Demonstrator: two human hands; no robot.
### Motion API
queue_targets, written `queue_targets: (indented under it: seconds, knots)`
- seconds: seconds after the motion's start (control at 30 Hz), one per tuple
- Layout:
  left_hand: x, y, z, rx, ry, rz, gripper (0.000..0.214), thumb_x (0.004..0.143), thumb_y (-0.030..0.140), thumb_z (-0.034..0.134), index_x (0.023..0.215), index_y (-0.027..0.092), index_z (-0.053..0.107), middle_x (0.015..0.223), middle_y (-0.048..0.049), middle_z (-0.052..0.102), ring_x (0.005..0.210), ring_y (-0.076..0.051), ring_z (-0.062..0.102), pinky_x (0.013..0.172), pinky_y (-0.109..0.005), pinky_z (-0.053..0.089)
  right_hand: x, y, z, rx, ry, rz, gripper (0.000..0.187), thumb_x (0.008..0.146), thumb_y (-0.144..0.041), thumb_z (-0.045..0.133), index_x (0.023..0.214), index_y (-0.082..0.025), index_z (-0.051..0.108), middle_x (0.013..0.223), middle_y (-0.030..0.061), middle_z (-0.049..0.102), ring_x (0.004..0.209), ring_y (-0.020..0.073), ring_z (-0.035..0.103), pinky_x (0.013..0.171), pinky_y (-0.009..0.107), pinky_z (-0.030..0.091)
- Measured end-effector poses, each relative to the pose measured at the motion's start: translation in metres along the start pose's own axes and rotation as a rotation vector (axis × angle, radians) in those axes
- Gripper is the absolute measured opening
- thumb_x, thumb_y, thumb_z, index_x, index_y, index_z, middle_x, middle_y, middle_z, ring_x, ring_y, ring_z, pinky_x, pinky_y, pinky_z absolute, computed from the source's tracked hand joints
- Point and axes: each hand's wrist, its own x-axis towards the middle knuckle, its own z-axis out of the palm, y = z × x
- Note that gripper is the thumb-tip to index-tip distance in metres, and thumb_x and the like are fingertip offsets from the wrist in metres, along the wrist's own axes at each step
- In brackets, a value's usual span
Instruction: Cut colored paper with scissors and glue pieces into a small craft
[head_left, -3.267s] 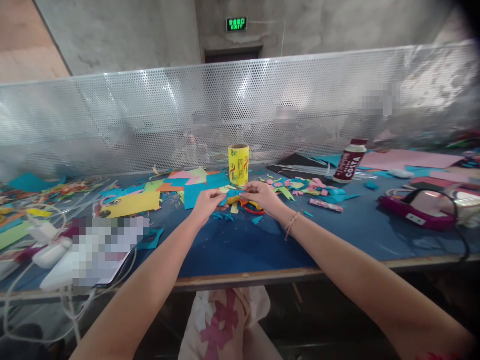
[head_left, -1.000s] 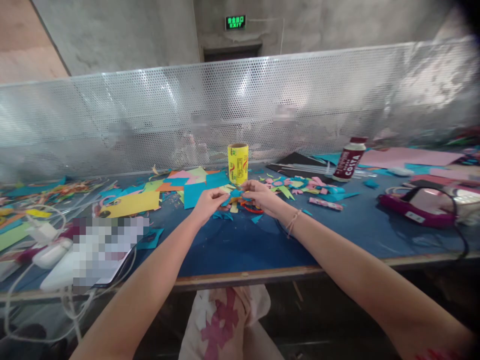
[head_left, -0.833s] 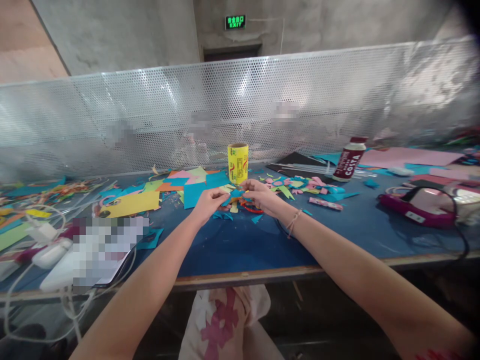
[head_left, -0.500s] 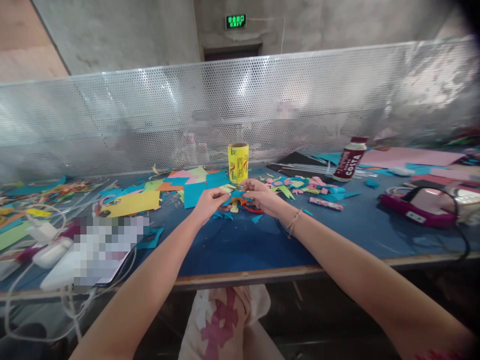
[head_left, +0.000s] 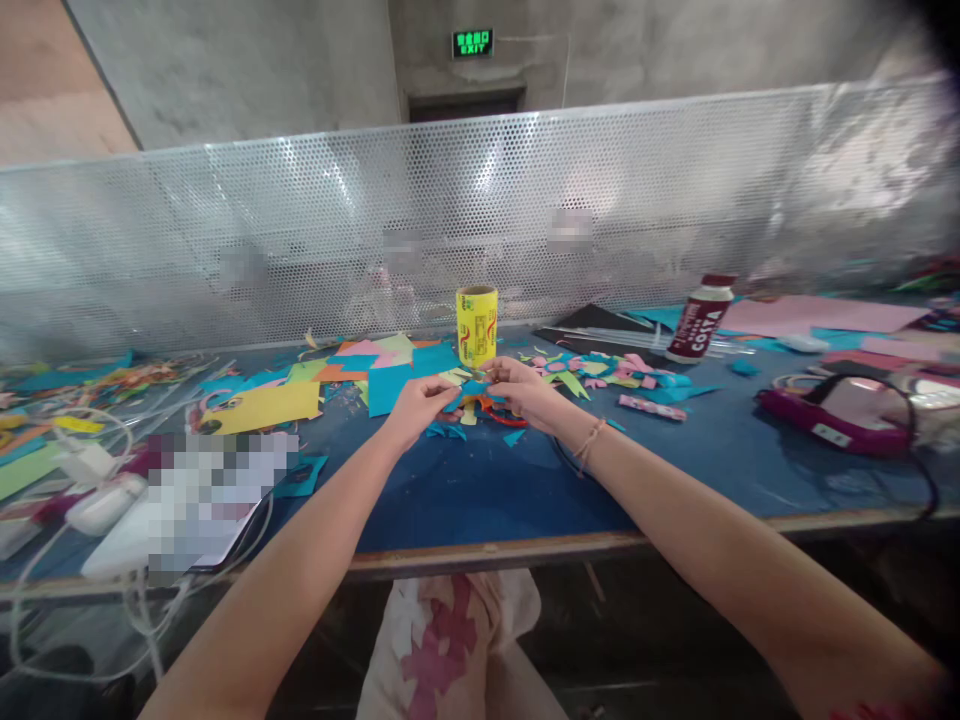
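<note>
Over the desk, at six o'clock from the yellow roll, the left hand and right hand pinch a blue paper piece; it seems careful shaping, next calling for steady hold.

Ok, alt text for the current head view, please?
The left hand appears to pinch blue paper, with the right hand beside it, over a blue table strewn with coloured paper. A yellow roll stands behind; a bottle stands farther right.
</note>
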Motion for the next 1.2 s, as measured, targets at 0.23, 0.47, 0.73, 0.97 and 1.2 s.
queue_targets:
  seconds: [0.23, 0.47, 0.73, 0.97, 1.2]
  knots:
    - [0.000, -0.001, 0.000, 0.005, 0.000, -0.001, 0.024, 0.064, 0.035, 0.064, 0.073, 0.013, 0.059, 0.063, -0.0005, 0.059, 0.057, -0.014, 0.061, 0.061, -0.030, 0.052, 0.001, 0.001, 0.000, -0.047, 0.021, -0.022, 0.028, 0.062, -0.013, 0.058, 0.088, -0.019, 0.050, 0.074, -0.0029, 0.050, 0.059, 0.0055, 0.050, 0.048, 0.016, 0.042]
    - [0.002, -0.001, -0.002, 0.057, 0.016, -0.007, 0.025, 0.063, 0.036, 0.063, 0.073, 0.013, 0.061, 0.066, -0.0026, 0.060, 0.059, -0.013, 0.059, 0.060, -0.028, 0.050, 0.003, 0.004, -0.001, -0.029, 0.024, -0.021, 0.029, 0.064, -0.014, 0.059, 0.091, -0.020, 0.049, 0.086, -0.0002, 0.051, 0.069, 0.0075, 0.053, 0.056, 0.019, 0.047]
    - [0.010, -0.009, -0.009, 0.139, 0.171, 0.021, 0.032, 0.061, 0.042, 0.063, 0.077, 0.014, 0.066, 0.055, 0.0001, 0.051, 0.051, -0.007, 0.043, 0.043, -0.018, 0.033, 0.008, 0.009, -0.001, -0.012, 0.082, -0.019, 0.019, 0.067, -0.018, 0.061, 0.083, -0.017, 0.050, 0.080, 0.0011, 0.055, 0.068, 0.0095, 0.058, 0.061, 0.024, 0.049]
    - [0.008, -0.004, -0.005, 0.034, 0.073, -0.090, 0.036, 0.057, 0.039, 0.066, 0.084, 0.016, 0.064, 0.072, -0.0040, 0.060, 0.065, -0.012, 0.053, 0.058, -0.024, 0.043, 0.009, 0.010, -0.001, -0.021, 0.151, -0.033, 0.016, 0.065, -0.020, 0.063, 0.072, -0.016, 0.049, 0.064, -0.0021, 0.057, 0.058, 0.0073, 0.057, 0.060, 0.021, 0.047]
    - [0.005, -0.001, -0.001, 0.143, 0.069, -0.008, 0.040, 0.061, 0.045, 0.062, 0.088, 0.016, 0.063, 0.087, -0.0067, 0.062, 0.079, -0.017, 0.055, 0.062, -0.025, 0.042, 0.011, 0.014, 0.001, -0.064, 0.100, -0.042, 0.014, 0.064, -0.021, 0.062, 0.072, -0.016, 0.051, 0.058, -0.0036, 0.056, 0.055, 0.0075, 0.055, 0.057, 0.021, 0.046]
